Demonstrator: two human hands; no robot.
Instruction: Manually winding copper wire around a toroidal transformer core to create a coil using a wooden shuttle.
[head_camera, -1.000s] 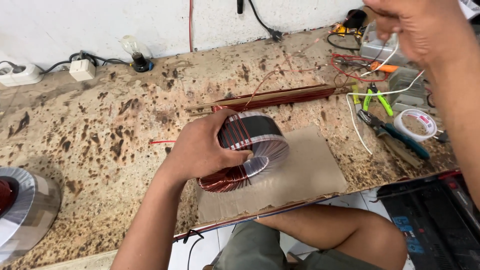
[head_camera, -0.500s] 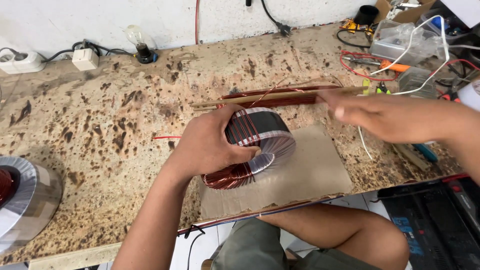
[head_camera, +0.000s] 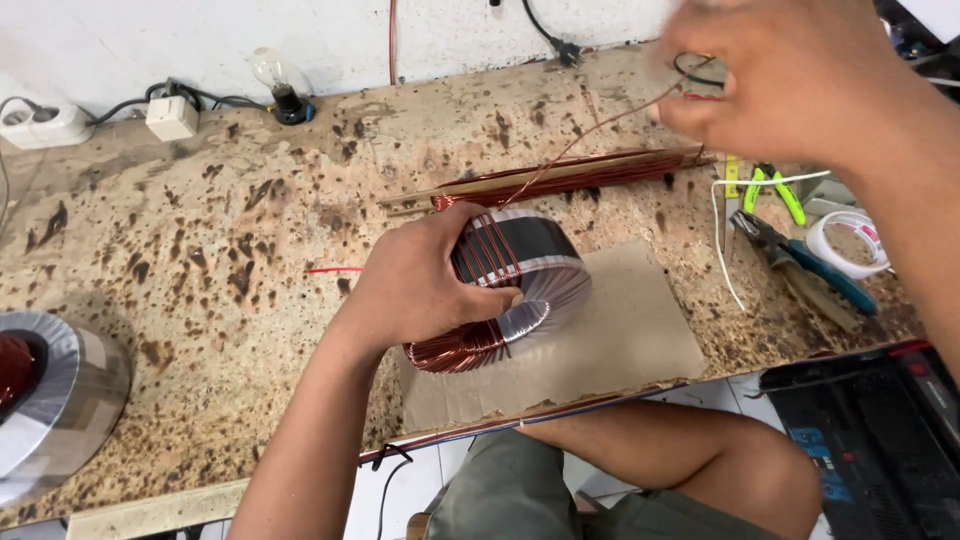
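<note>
A ring-shaped transformer core (head_camera: 510, 290), partly wound with copper wire (head_camera: 590, 135), is held tilted on a sheet of cardboard (head_camera: 640, 340) at the front edge of the speckled worktop (head_camera: 200, 250). It is clasped by the left hand (head_camera: 420, 285), the grip closed over its outer rim with the fingers curled onto the windings. The right hand (head_camera: 790, 80) is raised and blurred, its grip pinched shut on the thin strand, which is stretched taut from the core. The core is judged heavy and rigid, best gripped by rim and centre hole; the wire looks springy, easily kinked, its coating easily scratched. A long wound shuttle stick (head_camera: 560, 180) lies just behind the core. Pliers (head_camera: 800, 265) and a tape roll (head_camera: 848, 243) lie to the right.
</note>
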